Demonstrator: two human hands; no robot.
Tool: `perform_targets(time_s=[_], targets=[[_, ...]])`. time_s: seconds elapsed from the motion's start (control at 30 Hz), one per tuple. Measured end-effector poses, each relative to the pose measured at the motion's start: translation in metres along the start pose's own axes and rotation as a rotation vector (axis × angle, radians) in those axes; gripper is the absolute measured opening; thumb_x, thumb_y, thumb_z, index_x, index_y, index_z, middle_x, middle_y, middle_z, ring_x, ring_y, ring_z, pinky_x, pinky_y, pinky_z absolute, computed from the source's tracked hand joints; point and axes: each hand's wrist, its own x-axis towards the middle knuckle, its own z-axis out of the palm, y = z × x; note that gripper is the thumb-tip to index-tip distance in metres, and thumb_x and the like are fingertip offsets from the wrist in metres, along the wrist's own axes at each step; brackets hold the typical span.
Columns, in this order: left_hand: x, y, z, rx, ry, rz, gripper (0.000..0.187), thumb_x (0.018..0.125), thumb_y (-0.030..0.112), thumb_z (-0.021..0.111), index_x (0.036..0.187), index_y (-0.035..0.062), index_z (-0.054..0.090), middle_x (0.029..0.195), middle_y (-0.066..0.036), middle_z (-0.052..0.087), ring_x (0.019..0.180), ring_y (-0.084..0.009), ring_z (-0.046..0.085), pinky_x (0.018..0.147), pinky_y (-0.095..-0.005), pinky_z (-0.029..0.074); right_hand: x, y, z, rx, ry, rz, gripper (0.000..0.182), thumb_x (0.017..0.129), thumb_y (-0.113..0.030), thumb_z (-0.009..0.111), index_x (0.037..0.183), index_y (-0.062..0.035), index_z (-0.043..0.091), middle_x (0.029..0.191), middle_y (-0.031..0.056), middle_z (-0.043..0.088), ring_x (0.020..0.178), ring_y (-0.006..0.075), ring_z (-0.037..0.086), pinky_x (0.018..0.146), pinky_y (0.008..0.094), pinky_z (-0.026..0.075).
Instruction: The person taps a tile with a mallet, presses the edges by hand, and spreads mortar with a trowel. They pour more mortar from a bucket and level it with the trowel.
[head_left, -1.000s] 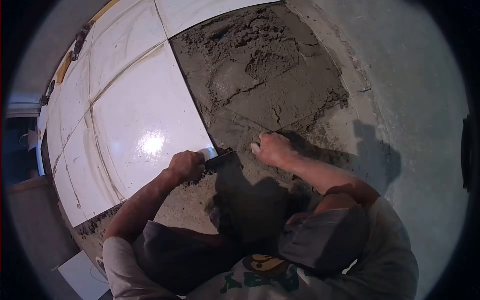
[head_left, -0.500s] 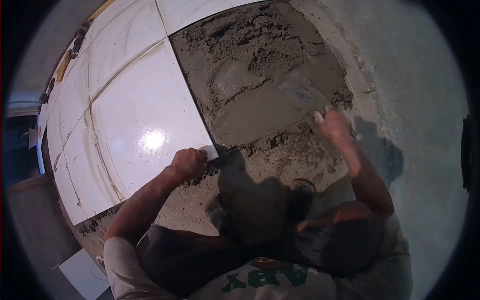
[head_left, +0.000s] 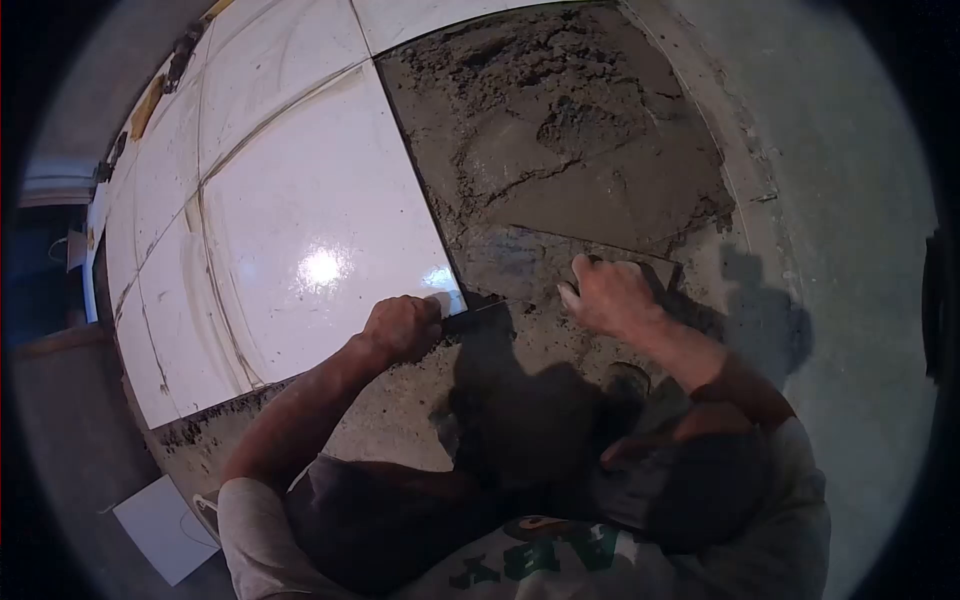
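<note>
In the head view, my right hand (head_left: 612, 297) is closed around the handle of a flat trowel. The trowel's mortar-smeared blade (head_left: 505, 258) lies on the near edge of the wet mortar bed (head_left: 610, 200), its handle hidden under my fingers. My left hand (head_left: 402, 328) is curled at the near right corner of a white floor tile (head_left: 310, 215). Whether anything sits inside those fingers is hidden. A thin line (head_left: 490, 306) shows between the tile corner and the ground near my right hand.
More white tiles (head_left: 270, 50) with dirty joints continue to the left and back. Rough mortar (head_left: 540, 60) is heaped at the far end. Grey floor (head_left: 850, 250) runs along the right. One loose white tile (head_left: 165, 530) lies at lower left. My knees are close to the bed.
My right hand has drawn the trowel toward me and left, from the bed's right side to its near edge. My left hand stays at the tile corner; the view has shifted slightly.
</note>
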Motion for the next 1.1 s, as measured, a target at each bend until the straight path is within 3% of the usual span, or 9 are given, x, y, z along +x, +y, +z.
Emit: perform_targets(time_s=[0.2, 0.43, 0.53, 0.63, 0.73, 0.87, 1.1], targets=[[0.005, -0.01, 0.011, 0.012, -0.003, 0.047, 0.019, 0.077, 0.018, 0.057, 0.09, 0.005, 0.061, 0.081, -0.019, 0.066, 0.079, -0.0385, 0.065, 0.072, -0.0471, 0.052, 0.035, 0.014, 0.011, -0.08, -0.003, -0.086, 0.038, 0.089, -0.039, 0.058, 0.093, -0.0008, 0.053, 0.066, 0.0182, 0.063, 0.067, 0.0361, 0.065, 0.064, 0.0464, 0.052], [0.011, -0.013, 0.005, -0.088, 0.022, -0.01, 0.023, 0.08, 0.022, 0.059, 0.096, 0.0053, 0.063, 0.084, -0.019, 0.066, 0.081, -0.0378, 0.065, 0.075, -0.0461, 0.051, 0.111, 0.03, -0.02, -0.106, 0.095, 0.04, 0.036, 0.09, -0.037, 0.058, 0.094, -0.0015, 0.053, 0.071, 0.0181, 0.065, 0.07, 0.0352, 0.066, 0.065, 0.0457, 0.053], [0.011, -0.008, -0.002, -0.097, -0.033, 0.056, 0.024, 0.081, 0.025, 0.061, 0.096, 0.0065, 0.064, 0.084, -0.019, 0.066, 0.081, -0.0376, 0.065, 0.074, -0.0455, 0.052, 0.137, 0.046, -0.038, -0.155, 0.155, 0.075, 0.036, 0.091, -0.038, 0.056, 0.096, -0.0018, 0.053, 0.073, 0.0176, 0.066, 0.073, 0.0352, 0.067, 0.068, 0.0457, 0.054], [0.015, 0.002, -0.008, -0.109, -0.071, 0.034, 0.028, 0.082, 0.03, 0.061, 0.096, 0.0054, 0.063, 0.09, -0.019, 0.067, 0.088, -0.0365, 0.064, 0.079, -0.045, 0.05, 0.143, 0.061, -0.055, -0.171, 0.119, 0.128, 0.038, 0.09, -0.035, 0.057, 0.104, 0.0004, 0.056, 0.085, 0.0168, 0.068, 0.085, 0.0339, 0.067, 0.076, 0.0449, 0.053], [0.017, 0.005, -0.007, -0.1, 0.036, 0.068, 0.025, 0.081, 0.028, 0.063, 0.09, 0.0052, 0.063, 0.084, -0.019, 0.067, 0.081, -0.0374, 0.065, 0.071, -0.0453, 0.051, 0.143, 0.075, -0.063, -0.151, 0.107, 0.245, 0.04, 0.091, -0.036, 0.054, 0.106, 0.0004, 0.056, 0.093, 0.0186, 0.067, 0.092, 0.034, 0.065, 0.08, 0.045, 0.052], [0.011, 0.01, -0.014, -0.134, 0.096, 0.083, 0.025, 0.082, 0.029, 0.063, 0.088, 0.0046, 0.063, 0.082, -0.019, 0.066, 0.08, -0.0377, 0.065, 0.071, -0.0457, 0.051, 0.116, 0.114, -0.072, -0.06, 0.12, 0.467, 0.044, 0.092, -0.039, 0.053, 0.11, 0.0015, 0.058, 0.102, 0.0217, 0.065, 0.1, 0.0356, 0.062, 0.085, 0.0461, 0.05], [0.004, 0.006, -0.006, -0.059, 0.007, 0.088, 0.027, 0.083, 0.029, 0.062, 0.092, 0.0037, 0.063, 0.083, -0.02, 0.066, 0.08, -0.0376, 0.065, 0.071, -0.0454, 0.051, 0.047, 0.143, -0.05, 0.052, 0.174, 0.77, 0.049, 0.089, -0.042, 0.056, 0.112, 0.0003, 0.058, 0.105, 0.0236, 0.064, 0.102, 0.038, 0.061, 0.086, 0.0476, 0.049]])
